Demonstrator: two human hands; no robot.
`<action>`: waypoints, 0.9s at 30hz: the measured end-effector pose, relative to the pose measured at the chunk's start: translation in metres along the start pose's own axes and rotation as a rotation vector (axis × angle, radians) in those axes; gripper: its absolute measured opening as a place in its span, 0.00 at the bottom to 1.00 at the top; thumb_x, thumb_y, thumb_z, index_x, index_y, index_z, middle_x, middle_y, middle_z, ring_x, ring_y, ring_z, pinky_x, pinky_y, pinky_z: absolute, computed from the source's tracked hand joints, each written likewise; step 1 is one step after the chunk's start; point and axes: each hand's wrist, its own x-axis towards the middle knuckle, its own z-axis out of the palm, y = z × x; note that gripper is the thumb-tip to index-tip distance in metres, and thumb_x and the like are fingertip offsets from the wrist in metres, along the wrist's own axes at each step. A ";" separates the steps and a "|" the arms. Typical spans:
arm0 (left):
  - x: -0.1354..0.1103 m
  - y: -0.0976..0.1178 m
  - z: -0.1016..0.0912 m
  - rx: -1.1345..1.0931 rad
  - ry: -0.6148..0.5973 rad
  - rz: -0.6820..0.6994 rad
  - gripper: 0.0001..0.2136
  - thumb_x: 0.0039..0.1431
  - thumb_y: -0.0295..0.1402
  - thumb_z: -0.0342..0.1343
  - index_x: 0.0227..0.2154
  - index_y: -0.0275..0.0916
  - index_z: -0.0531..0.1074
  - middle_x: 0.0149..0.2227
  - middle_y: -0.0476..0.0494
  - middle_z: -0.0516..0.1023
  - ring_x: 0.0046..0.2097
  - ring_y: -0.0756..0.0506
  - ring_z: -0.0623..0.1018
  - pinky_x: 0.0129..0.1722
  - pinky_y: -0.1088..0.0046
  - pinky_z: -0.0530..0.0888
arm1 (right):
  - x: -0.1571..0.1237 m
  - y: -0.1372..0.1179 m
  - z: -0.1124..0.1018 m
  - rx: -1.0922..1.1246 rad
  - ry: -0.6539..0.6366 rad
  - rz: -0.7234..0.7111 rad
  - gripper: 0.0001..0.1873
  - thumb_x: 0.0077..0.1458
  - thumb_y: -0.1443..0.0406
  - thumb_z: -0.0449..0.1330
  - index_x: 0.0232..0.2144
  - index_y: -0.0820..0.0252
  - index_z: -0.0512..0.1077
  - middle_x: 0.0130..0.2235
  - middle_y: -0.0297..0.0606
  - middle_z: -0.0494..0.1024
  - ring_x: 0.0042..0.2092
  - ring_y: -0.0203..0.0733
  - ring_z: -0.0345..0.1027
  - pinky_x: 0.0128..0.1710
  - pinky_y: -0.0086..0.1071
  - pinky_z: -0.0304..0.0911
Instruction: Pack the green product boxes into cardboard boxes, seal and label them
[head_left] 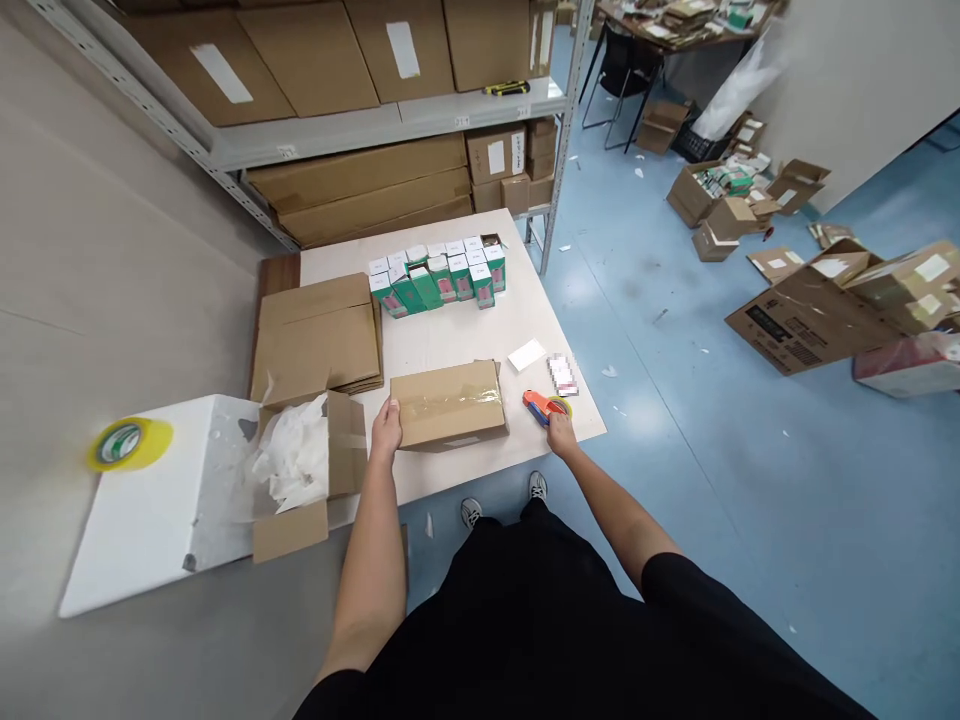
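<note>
A closed cardboard box [448, 400] lies near the front edge of the table [442, 340], with shiny clear tape along its top. My left hand [387, 428] grips the left end of this box, thumb on top. To the right of the box, my right hand [561, 434] is closed round an orange and blue tape dispenser [538, 404] with a yellow-edged roll. A white card [526, 355] and a blurred-out label [562, 375] lie just beyond the dispenser. Farther back stand several green and white small boxes [439, 275] in rows.
Flattened cardboard [319, 335] is stacked at the table's left. An open carton [345, 440] holds white packing film [292, 455]. A yellow tape roll [127, 443] sits on a white block [157, 500]. Behind rises a shelf [390, 120] with cartons; more cartons [810, 310] stand on the floor.
</note>
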 end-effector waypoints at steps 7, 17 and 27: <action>0.003 -0.003 -0.001 0.040 0.030 -0.045 0.23 0.73 0.46 0.50 0.62 0.38 0.75 0.61 0.37 0.79 0.65 0.38 0.75 0.69 0.58 0.67 | 0.007 0.002 -0.009 0.024 -0.086 0.235 0.12 0.60 0.67 0.61 0.46 0.63 0.75 0.52 0.54 0.79 0.59 0.58 0.69 0.58 0.46 0.61; 0.007 -0.009 0.000 0.006 -0.006 -0.017 0.27 0.73 0.49 0.49 0.67 0.41 0.69 0.66 0.38 0.74 0.68 0.38 0.71 0.70 0.57 0.66 | -0.008 -0.131 -0.070 0.670 0.087 -0.132 0.27 0.68 0.51 0.54 0.63 0.52 0.72 0.65 0.42 0.74 0.65 0.49 0.68 0.63 0.41 0.65; -0.002 0.008 0.001 -0.107 -0.178 -0.009 0.29 0.68 0.49 0.59 0.66 0.38 0.69 0.61 0.33 0.78 0.59 0.37 0.80 0.61 0.57 0.76 | 0.008 -0.189 -0.080 0.450 -0.056 -0.038 0.22 0.65 0.51 0.58 0.52 0.56 0.77 0.50 0.42 0.83 0.50 0.49 0.76 0.52 0.37 0.69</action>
